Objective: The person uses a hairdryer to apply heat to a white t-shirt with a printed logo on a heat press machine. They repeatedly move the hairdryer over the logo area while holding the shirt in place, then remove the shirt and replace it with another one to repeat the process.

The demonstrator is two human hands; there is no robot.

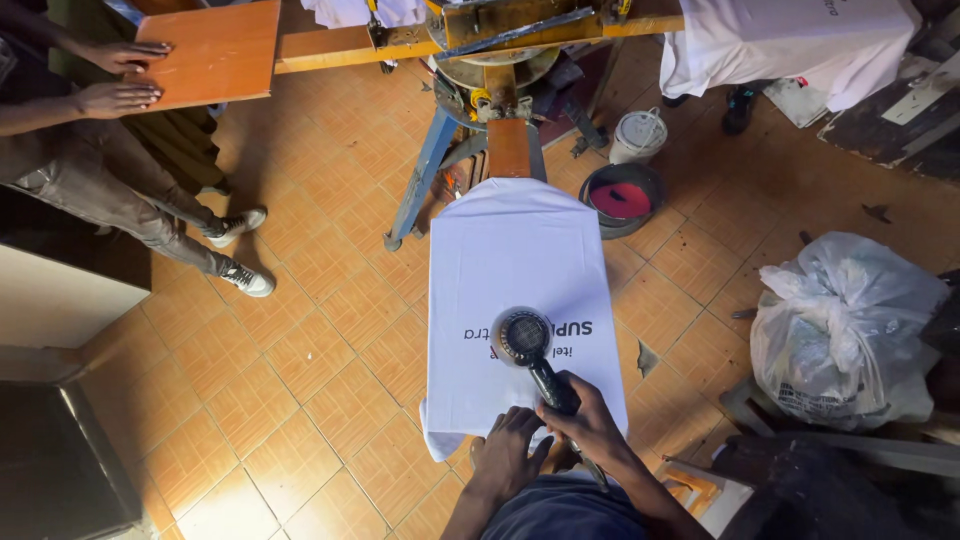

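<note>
Here my right hand [588, 415] clenches the black handle of a round-headed heat gun [527, 343], held over the smooth white T-shirt [515, 270] stretched flat on its board; my left hand [512, 445] rests released, fingers spread, on the shirt's near edge
</note>
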